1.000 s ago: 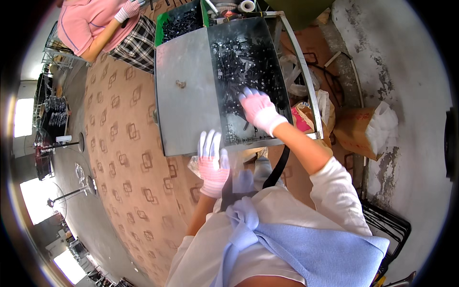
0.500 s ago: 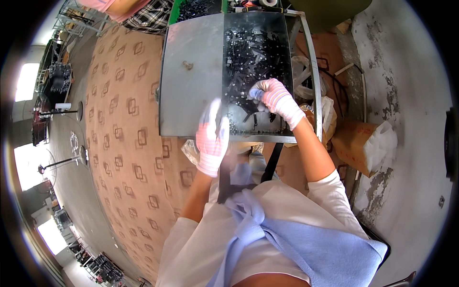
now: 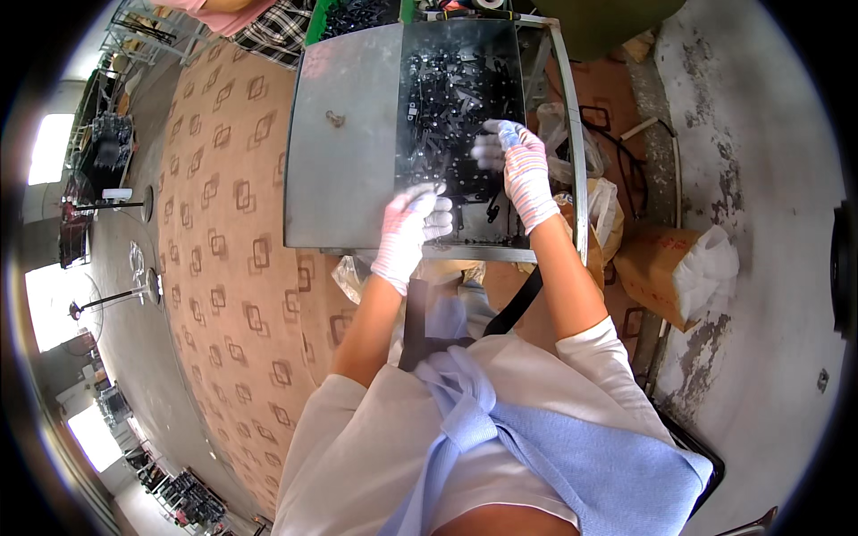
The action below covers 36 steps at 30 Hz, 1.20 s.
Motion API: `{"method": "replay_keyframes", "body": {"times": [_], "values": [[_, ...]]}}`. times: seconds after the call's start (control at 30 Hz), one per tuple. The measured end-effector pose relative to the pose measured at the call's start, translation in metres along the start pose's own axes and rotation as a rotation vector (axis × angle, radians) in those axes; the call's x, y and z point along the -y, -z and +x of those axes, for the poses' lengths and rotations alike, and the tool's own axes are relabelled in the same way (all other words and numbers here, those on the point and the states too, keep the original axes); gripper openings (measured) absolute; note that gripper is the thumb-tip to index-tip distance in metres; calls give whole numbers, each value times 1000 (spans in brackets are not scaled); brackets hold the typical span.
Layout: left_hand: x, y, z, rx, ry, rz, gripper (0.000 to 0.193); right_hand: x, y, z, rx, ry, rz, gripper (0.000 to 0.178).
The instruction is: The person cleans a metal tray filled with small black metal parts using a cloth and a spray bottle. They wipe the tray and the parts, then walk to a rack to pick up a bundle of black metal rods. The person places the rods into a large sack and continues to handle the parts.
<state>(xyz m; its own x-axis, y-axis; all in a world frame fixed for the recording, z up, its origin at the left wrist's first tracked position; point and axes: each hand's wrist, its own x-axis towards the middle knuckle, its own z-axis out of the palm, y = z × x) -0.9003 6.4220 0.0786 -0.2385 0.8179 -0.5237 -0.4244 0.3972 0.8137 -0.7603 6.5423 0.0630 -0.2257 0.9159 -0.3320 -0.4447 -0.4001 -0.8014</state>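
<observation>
Many small black parts (image 3: 460, 89) lie loose in the dark right-hand section of a metal work table. Over that section's near left edge, my left hand (image 3: 407, 230) has its fingers bent in and thumb and forefinger together. A tiny thing seems to be at their tips, too small to name. My right hand (image 3: 523, 170) hovers above the right side of the parts, its fingers loosely bent and apart, slightly blurred; I see nothing held in it. Both hands wear striped pink-and-white gloves with greyish fingertips. A longer black piece (image 3: 493, 209) lies near the front edge, between my hands.
A smooth grey metal panel (image 3: 344, 152) fills the table's left half, with a small brown lump on it. Behind stands a green bin (image 3: 315, 25) of black parts. A metal frame rail (image 3: 572, 134) runs along the right, beside plastic bags and a cardboard box (image 3: 657, 268).
My left hand has moved right over the parts, its straight fingers now bent together. My right hand has shifted slightly up and right, its curled fingers loosening. The view has shifted a little.
</observation>
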Motion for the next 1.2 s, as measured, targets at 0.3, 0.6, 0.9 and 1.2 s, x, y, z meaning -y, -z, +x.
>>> {"method": "replay_keyframes", "body": {"times": [0.3, 0.6, 0.9, 1.2], "values": [[23, 21, -20, -63, -103, -358, 25, -23, -19, 56, -76, 206, -1475, 46], [23, 21, -21, -84, -83, -375, 22, -43, -59, 138, -14, 338, -1540, 35], [24, 21, -23, -63, -87, -398, 21, -18, -53, 127, 237, 217, -1627, 23], [-4, 8, -5, -39, -139, -455, 18, 71, -36, 73, 448, -1, -1248, 13]]}}
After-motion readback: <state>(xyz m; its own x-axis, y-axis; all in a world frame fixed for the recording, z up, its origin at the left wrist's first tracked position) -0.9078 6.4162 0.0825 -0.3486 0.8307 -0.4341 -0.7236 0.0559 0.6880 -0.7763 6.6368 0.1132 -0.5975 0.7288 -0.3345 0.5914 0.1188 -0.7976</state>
